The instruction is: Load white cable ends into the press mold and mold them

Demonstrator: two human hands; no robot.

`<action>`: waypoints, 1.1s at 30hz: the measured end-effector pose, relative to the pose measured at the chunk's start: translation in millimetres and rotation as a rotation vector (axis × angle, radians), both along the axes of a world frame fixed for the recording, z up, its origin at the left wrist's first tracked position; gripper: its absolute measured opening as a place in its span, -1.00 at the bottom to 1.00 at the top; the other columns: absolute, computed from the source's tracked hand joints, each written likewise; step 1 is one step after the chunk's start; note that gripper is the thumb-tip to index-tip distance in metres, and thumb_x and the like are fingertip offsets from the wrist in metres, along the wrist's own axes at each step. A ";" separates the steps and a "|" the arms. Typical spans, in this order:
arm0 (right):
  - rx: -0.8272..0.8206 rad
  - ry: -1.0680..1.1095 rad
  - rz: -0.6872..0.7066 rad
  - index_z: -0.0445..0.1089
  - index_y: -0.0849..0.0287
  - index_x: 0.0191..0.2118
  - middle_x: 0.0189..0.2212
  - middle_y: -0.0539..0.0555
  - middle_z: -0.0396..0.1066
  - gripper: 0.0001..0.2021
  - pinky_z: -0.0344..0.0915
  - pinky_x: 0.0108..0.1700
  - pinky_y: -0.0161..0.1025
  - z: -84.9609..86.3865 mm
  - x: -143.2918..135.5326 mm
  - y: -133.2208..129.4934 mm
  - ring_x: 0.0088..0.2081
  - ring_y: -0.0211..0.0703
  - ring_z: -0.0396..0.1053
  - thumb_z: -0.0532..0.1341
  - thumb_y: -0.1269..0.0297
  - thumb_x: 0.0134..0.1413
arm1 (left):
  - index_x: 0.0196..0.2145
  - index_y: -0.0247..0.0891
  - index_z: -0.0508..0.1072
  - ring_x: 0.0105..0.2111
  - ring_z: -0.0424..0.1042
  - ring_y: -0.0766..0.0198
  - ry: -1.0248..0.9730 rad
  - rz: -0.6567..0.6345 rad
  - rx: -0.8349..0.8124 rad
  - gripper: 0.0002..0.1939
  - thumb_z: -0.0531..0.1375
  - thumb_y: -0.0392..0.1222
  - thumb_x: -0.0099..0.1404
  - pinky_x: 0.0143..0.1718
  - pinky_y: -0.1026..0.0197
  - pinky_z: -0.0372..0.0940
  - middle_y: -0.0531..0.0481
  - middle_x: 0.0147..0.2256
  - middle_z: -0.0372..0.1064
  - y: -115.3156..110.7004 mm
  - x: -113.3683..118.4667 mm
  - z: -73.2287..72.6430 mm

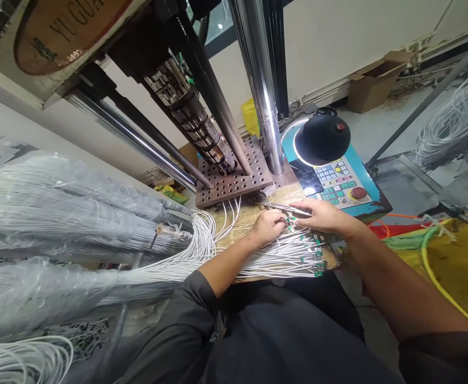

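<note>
Many white cables (201, 234) run across a worn tabletop (250, 213), and their green-tipped ends (317, 261) lie in a bunch at the right. Above this bunch, my left hand (269, 228) has its fingers pinched at a small green-and-white cable end (290, 221). My right hand (322, 215) is closed around a slim metal tool (285, 208), which points left beneath the machine's perforated plate (237, 178). The right fingertips are beside the same cable end. A few white cables pass up under the plate's front edge.
Metal columns (258, 80) rise behind the plate. To the right stand a black lamp (322, 137) and a blue control panel (362, 173) with a red button. Plastic-wrapped cable bundles (77, 213) fill the left; a cardboard box (373, 82) sits on the floor.
</note>
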State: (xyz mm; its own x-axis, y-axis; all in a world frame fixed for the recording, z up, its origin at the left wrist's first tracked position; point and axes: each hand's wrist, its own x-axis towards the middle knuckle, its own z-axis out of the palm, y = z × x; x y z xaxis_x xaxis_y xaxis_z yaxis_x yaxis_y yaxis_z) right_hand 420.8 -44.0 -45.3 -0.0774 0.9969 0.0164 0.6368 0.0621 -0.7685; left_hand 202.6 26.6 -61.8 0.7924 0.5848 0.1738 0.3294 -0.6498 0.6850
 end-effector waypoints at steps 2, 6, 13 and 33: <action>0.010 0.010 0.011 0.51 0.00 0.14 0.06 0.04 0.54 -0.44 0.40 0.11 -0.07 -0.4 0.6 0.2 0.06 0.11 0.47 0.38 0.12 -0.07 | -0.41 -0.26 0.56 -0.31 0.41 0.27 0.003 -0.001 -0.007 -0.81 0.16 -0.39 0.25 -0.16 0.25 0.30 0.00 -0.38 0.46 1.1 0.7 -2.0; 0.067 0.020 0.027 0.55 -0.03 0.08 0.00 0.02 0.57 -0.56 0.38 0.10 -0.11 -6.4 -0.8 1.1 0.03 0.06 0.48 0.32 0.08 0.05 | -0.38 -0.25 0.58 -0.29 0.43 0.26 0.030 -0.010 -0.011 -0.81 0.16 -0.37 0.26 -0.13 0.24 0.32 -0.01 -0.35 0.49 4.3 2.5 -5.2; 0.057 0.060 0.022 0.53 -0.03 0.12 0.00 -0.01 0.57 -0.49 0.38 0.10 -0.16 -11.1 1.1 1.2 0.02 0.04 0.49 0.37 0.10 -0.01 | -0.38 -0.27 0.58 -0.29 0.45 0.26 0.034 -0.066 -0.059 -0.82 0.17 -0.36 0.27 -0.14 0.24 0.32 -0.02 -0.34 0.51 10.9 4.6 -1.7; 0.079 0.121 0.001 0.56 -0.03 0.08 -0.02 -0.02 0.58 -0.47 0.41 0.08 -0.15 -11.7 -0.1 -0.8 0.01 0.06 0.51 0.42 0.23 -0.12 | -0.36 -0.25 0.61 -0.32 0.45 0.26 -0.032 -0.040 -0.021 -0.83 0.20 -0.35 0.29 -0.15 0.22 0.35 -0.04 -0.37 0.51 7.4 2.7 -7.3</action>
